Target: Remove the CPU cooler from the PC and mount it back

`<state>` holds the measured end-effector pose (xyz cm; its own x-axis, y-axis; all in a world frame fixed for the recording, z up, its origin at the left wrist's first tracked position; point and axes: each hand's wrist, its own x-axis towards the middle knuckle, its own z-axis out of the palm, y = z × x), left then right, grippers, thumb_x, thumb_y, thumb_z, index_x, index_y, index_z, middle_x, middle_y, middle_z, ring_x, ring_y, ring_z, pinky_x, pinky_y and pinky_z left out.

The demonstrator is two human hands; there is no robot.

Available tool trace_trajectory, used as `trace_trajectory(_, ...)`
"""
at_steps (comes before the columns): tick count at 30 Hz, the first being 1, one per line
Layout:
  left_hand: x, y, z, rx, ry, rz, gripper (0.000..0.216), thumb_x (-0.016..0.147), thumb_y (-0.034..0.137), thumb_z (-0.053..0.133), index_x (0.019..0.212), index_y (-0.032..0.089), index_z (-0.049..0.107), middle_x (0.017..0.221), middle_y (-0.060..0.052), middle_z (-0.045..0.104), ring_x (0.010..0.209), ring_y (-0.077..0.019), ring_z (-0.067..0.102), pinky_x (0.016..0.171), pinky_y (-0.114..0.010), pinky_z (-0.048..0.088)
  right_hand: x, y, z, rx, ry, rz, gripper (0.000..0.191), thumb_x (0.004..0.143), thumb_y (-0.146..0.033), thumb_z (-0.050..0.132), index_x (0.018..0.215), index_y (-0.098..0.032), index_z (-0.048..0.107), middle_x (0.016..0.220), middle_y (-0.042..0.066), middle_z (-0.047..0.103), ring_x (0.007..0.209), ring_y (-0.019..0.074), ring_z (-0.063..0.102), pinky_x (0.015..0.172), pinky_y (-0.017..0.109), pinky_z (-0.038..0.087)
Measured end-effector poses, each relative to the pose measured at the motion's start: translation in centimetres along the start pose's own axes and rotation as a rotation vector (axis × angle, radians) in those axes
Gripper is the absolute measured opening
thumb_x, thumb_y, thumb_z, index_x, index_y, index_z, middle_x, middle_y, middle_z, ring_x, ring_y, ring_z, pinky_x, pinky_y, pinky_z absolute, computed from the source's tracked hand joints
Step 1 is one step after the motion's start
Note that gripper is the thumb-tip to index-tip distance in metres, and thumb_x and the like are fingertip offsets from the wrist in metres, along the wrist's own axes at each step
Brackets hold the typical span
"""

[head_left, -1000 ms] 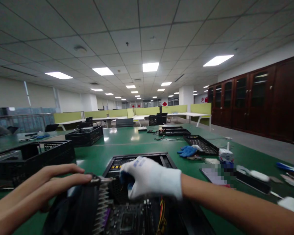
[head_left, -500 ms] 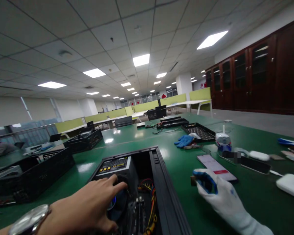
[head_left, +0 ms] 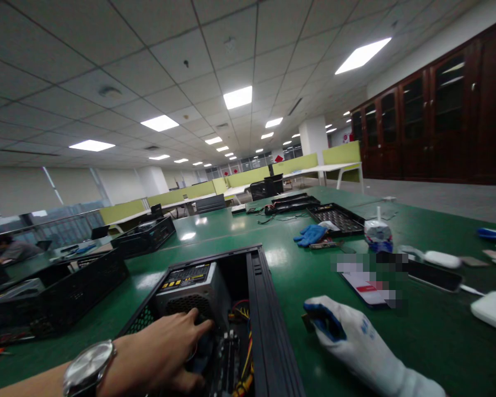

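My bare left hand [head_left: 161,350], with a wristwatch [head_left: 90,366] on the wrist, reaches into an open black computer case [head_left: 275,325]. Thumb and fingers curl around a dark round cooling fan [head_left: 204,353], partly covered by the hand. Behind it sits a grey power supply [head_left: 209,289] with a yellow-and-black label. Memory slots [head_left: 230,353] and yellow and red cables [head_left: 246,369] show to the right. My right hand [head_left: 343,331], in a white glove with blue fingers, hovers beside the case, pinching a small flat dark piece [head_left: 308,322] whose kind I cannot make out.
A phone [head_left: 366,286], a second black phone [head_left: 434,274], a cup with a straw [head_left: 378,234] and a white charger [head_left: 494,311] lie to the right. Blue gloves [head_left: 310,235] and a black tray-like panel [head_left: 337,218] are farther back. Other cases [head_left: 70,292] and a person [head_left: 14,251] are at left.
My right hand has moved left and slightly down, nearer the case, with the small piece still in it. My left hand stays at the fan, shifted slightly lower. The view has tilted slightly.
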<state>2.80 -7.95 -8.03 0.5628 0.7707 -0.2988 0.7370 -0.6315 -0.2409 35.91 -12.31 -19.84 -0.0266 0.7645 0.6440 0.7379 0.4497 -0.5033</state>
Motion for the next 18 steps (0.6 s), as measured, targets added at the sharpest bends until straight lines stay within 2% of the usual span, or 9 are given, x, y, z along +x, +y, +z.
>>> trace_trajectory(5, 0.3, -1.0, 0.8, 0.006, 0.012, 0.034, 0.079, 0.076, 0.042, 0.076, 0.146, 0.017, 0.047, 0.137, -0.024, 0.057, 0.116, -0.0399, 0.064, 0.096, -0.048, 0.055, 0.0, 0.1, 0.3, -0.002, -0.057, 0.016, 0.025, 0.084, -0.028, 0.053, 0.098, -0.021, 0.072, 0.091, 0.006, 0.078, 0.084, 0.0210, 0.076, 0.080, 0.030, 0.061)
trace_trajectory(8, -0.1, -0.7, 0.8, 0.000, 0.018, 0.032, 0.079, 0.080, 0.040, 0.075, 0.149, 0.017, 0.044, 0.140, -0.025, 0.054, 0.124, -0.0416, 0.059, 0.100, -0.050, 0.052, -0.1, 0.4, 0.5, -0.006, -0.075, 0.020, 0.028, 0.083, -0.029, 0.055, 0.102, -0.021, 0.073, 0.095, 0.007, 0.079, 0.088, 0.0225, 0.076, 0.084, 0.032, 0.061)
trace_trajectory(14, -1.8, 2.0, -1.0, -0.049, -0.090, -0.119, 0.092, 0.081, 0.035, 0.080, 0.156, 0.017, 0.029, 0.157, -0.025, 0.035, 0.141, -0.0383, 0.040, 0.113, -0.045, 0.040, -0.4, 0.8, 0.8, -0.019, -0.065, -0.003, 0.029, 0.082, -0.029, 0.056, 0.103, -0.022, 0.074, 0.097, 0.007, 0.079, 0.089, 0.0235, 0.077, 0.085, 0.032, 0.062)
trace_trajectory(18, -2.8, 2.2, -2.0, -0.076, -0.107, -0.129, 0.104, 0.076, 0.025, 0.084, 0.158, 0.021, 0.021, 0.163, -0.021, 0.021, 0.144, -0.0385, 0.032, 0.116, -0.046, 0.037, -0.5, 0.8, 0.9, -0.004, -0.040, -0.021, 0.027, 0.080, -0.026, 0.059, 0.102, -0.023, 0.074, 0.095, 0.006, 0.080, 0.087, 0.0230, 0.077, 0.084, 0.030, 0.062)
